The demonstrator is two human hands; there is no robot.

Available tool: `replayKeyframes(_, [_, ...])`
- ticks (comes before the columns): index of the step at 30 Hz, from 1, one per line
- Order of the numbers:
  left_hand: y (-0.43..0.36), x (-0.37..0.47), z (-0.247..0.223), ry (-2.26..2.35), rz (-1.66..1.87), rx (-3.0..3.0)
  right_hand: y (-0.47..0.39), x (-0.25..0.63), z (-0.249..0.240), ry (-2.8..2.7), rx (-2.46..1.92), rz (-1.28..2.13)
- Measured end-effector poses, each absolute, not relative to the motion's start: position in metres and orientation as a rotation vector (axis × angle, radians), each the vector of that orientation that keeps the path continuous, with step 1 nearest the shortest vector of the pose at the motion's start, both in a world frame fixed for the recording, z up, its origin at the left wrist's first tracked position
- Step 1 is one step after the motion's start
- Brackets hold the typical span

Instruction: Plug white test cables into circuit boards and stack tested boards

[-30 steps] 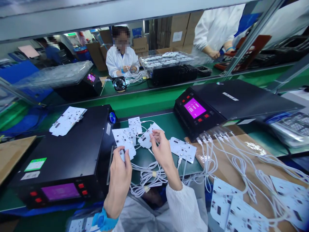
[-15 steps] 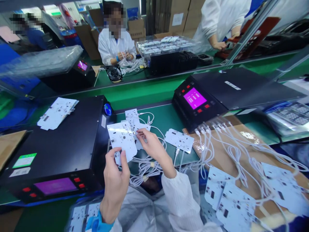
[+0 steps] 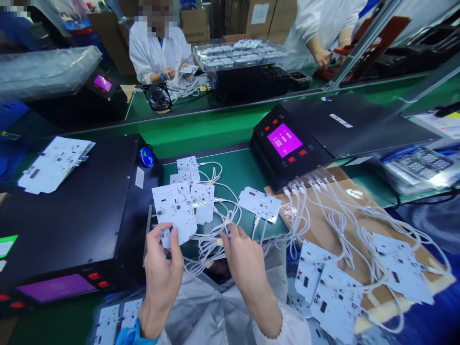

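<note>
My left hand [image 3: 163,273] grips a white circuit board [image 3: 176,206] by its lower corner, thumb on one side and fingers on the other, tilted up above the table. My right hand [image 3: 247,258] is at a pile of white cables [image 3: 208,249], its thumb and fingers closed around a white cable; the fingertips are partly hidden. Behind the held board lie more white boards, among them a small board [image 3: 203,203] with a cable plugged in. Right of these, another board [image 3: 260,203] rests on the green mat with a cable plug at its lower edge.
A black box [image 3: 72,206] with a stack of boards [image 3: 55,163] on top stands left. Another black unit [image 3: 298,143] with a lit screen feeds several cables. Boards [image 3: 338,302] lie on cardboard at right. Co-workers sit and stand across the green divider [image 3: 201,125].
My right hand has left the held board's edge and moved down and right to the cables. My left hand still holds the board. The view has shifted slightly.
</note>
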State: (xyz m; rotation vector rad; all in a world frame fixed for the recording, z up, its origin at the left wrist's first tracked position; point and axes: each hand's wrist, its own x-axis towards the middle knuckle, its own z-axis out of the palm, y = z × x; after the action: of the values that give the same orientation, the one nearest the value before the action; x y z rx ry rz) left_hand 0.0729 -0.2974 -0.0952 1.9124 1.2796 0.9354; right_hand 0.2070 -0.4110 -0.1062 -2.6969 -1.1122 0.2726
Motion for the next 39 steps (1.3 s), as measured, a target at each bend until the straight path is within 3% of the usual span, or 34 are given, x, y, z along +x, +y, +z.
replayKeyframes(6, [-0.300, 0.069, -0.096, 1.273, 0.989, 1.894, -0.402, 0.202, -0.109, -1.008, -2.663, 0.312])
replayKeyframes(11, [-0.301, 0.069, -0.098, 1.203, 1.107, 1.870, -0.407, 0.210, -0.111, -1.044, -2.198, 0.254])
replayKeyframes(15, [-0.300, 0.072, -0.098, 1.125, 1.200, 1.846, -0.408, 0.218, -0.103, -1.016, -1.893, 0.449])
replayKeyframes(20, [-0.304, 0.069, -0.093, 1.082, 1.163, 1.766, -0.408, 0.214, -0.103, -0.770, -1.504, 0.810])
replayKeyframes(24, [-0.307, 0.062, -0.087, 1.167, 1.008, 1.762, -0.404, 0.210, -0.111, -0.564, -1.282, 0.750])
replayKeyframes(39, [-0.301, 0.064, -0.068, 1.264, 0.930, 1.700, -0.407, 0.214, -0.117, -0.698, -1.444, 0.521])
